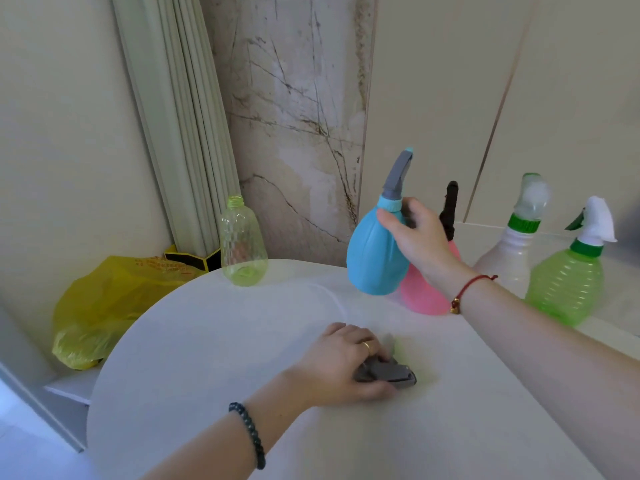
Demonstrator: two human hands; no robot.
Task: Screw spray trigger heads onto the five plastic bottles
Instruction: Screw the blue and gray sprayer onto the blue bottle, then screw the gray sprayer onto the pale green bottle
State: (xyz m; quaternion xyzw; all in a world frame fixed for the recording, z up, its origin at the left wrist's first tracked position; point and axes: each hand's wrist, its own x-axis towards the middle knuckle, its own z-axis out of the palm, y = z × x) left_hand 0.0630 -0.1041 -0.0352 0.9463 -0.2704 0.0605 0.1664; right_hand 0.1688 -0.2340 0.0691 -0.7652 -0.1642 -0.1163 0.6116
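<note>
On the round white table [207,358], my left hand [346,362] lies over a grey spray trigger head [391,374] and grips it against the tabletop. My right hand [419,233] holds the shoulder of a blue bottle [374,254] that carries a grey trigger head. Behind it stands a pink bottle [422,292] with a black head. Further right are a white bottle [502,258] and a green bottle [564,289], both with heads on. An open-necked clear yellow-green bottle [242,244] stands at the table's far left edge.
A yellow plastic bag [104,303] lies on a low ledge left of the table. Folded pale curtain strips [180,116] and a marble-patterned wall panel [298,116] rise behind. A thin clear tube [332,296] lies on the table near the blue bottle.
</note>
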